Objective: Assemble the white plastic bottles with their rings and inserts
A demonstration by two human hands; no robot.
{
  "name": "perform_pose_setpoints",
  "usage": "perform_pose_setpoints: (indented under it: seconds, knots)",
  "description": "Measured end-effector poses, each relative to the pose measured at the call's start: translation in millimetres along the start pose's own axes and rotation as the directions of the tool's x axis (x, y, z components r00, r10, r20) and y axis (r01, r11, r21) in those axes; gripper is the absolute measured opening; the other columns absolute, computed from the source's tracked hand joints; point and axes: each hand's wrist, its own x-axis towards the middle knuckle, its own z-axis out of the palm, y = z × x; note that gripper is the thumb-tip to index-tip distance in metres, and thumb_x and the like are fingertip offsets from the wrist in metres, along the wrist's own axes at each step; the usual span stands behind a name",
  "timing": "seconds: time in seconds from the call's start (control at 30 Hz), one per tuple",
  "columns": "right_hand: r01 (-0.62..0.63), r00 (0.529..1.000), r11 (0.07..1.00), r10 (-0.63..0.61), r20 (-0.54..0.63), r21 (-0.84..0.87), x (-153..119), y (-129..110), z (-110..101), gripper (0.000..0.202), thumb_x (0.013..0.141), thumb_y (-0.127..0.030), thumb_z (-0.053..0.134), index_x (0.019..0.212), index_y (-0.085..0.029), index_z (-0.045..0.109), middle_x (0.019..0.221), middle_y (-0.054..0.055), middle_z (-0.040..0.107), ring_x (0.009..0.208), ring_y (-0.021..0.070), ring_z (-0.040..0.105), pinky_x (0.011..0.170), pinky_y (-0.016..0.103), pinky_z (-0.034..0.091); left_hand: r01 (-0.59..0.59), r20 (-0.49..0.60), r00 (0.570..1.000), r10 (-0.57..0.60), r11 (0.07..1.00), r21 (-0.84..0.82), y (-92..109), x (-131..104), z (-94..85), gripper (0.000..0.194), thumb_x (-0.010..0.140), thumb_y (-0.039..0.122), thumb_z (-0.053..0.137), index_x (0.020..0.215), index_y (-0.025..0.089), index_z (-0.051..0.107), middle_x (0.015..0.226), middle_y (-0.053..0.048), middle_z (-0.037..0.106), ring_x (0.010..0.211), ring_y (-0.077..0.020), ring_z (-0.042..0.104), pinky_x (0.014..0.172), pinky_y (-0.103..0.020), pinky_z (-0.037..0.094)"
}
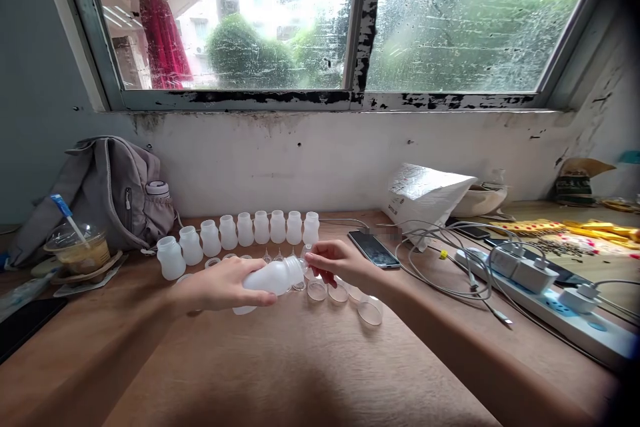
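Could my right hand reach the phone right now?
Probably yes: the phone lies beside your right hand with nothing visible between them, though its fingers are busy at the mouth of the white bottle.

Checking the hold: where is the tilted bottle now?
In the head view, just left of centre, the tilted bottle is in the left hand, its neck beside the right hand, in front of the bottle row.

The bottle (270, 279) is milky white, the backpack (116, 197) grey.
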Motion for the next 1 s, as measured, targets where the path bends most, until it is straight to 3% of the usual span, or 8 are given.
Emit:
perform_pose_setpoints:
  seconds: [0.17, 0.33, 0.53, 0.67, 0.8, 1.0]
  knots:
    - [0.073, 0.997, 0.996, -0.072, -0.028, 0.055, -1, -4, -1, 0.030, 0.068, -0.042, 0.061, 0.077, -0.014, 0.055, 0.061, -0.001, 0.051, 0.052, 0.0074, 0.048, 0.041, 0.018, 0.039, 0.068, 0.049, 0.997, -0.066, 0.997, -0.037, -4, 3, 0.1, 0.046, 0.065, 0.059, 0.047, 0.087, 0.020, 0.052, 0.073, -0.002, 0.052, 0.054, -0.0137, 0.049, 0.031, -0.017, 0.025]
    - [0.135, 0.988, 0.984, -0.125, -0.091, 0.119, -1, -7, 1, 0.027, 0.066, -0.038, 0.064, 0.075, -0.014, 0.055, 0.063, -0.001, 0.052, 0.055, 0.0084, 0.050, 0.052, 0.025, 0.045, 0.115, 0.016, 0.993, -0.114, 0.992, -0.054, -3, 1, 0.7, 0.054, 0.065, 0.063, 0.044, 0.099, 0.021, 0.050, 0.076, -0.003, 0.053, 0.047, -0.0119, 0.045, 0.030, -0.017, 0.022]
    - [0.212, 0.967, 0.969, -0.189, -0.168, 0.127, 0, -7, 0, 0.024, 0.063, -0.032, 0.067, 0.075, -0.016, 0.055, 0.072, 0.000, 0.055, 0.063, 0.0103, 0.052, 0.060, 0.027, 0.046, 0.060, 0.010, 0.998, -0.060, 0.998, -0.024, -4, 0, 0.1, 0.053, 0.071, 0.062, 0.037, 0.105, 0.023, 0.049, 0.082, -0.003, 0.054, 0.055, -0.0129, 0.048, 0.039, -0.018, 0.029]
    - [0.210, 0.970, 0.969, -0.189, -0.156, 0.130, 0, -7, -3, 0.022, 0.062, -0.028, 0.068, 0.076, -0.016, 0.056, 0.075, 0.000, 0.056, 0.067, 0.0104, 0.053, 0.063, 0.026, 0.045, 0.018, -0.010, 1.000, -0.017, 0.999, 0.041, -2, 1, 0.7, 0.051, 0.071, 0.061, 0.037, 0.103, 0.024, 0.051, 0.082, -0.003, 0.054, 0.063, -0.0155, 0.050, 0.047, -0.020, 0.033]
    - [0.178, 0.980, 0.978, -0.166, -0.110, 0.108, -2, -8, -5, 0.022, 0.064, -0.027, 0.067, 0.079, -0.015, 0.057, 0.077, 0.001, 0.057, 0.069, 0.0101, 0.053, 0.065, 0.026, 0.044, 0.015, -0.019, 1.000, -0.014, 0.997, 0.071, -5, 5, 2.8, 0.048, 0.071, 0.059, 0.040, 0.099, 0.023, 0.051, 0.080, -0.002, 0.055, 0.062, -0.0149, 0.050, 0.045, -0.019, 0.032]
    - [0.108, 0.994, 0.994, -0.108, -0.035, 0.012, 1, -4, -3, 0.029, 0.072, -0.041, 0.057, 0.084, -0.014, 0.055, 0.072, 0.002, 0.057, 0.059, 0.0095, 0.052, 0.054, 0.024, 0.044, 0.061, 0.000, 0.998, -0.061, 0.998, 0.000, -14, 11, 5.1, 0.055, 0.066, 0.062, 0.045, 0.105, 0.023, 0.046, 0.086, -0.003, 0.054, 0.053, -0.0127, 0.049, 0.036, -0.019, 0.032]
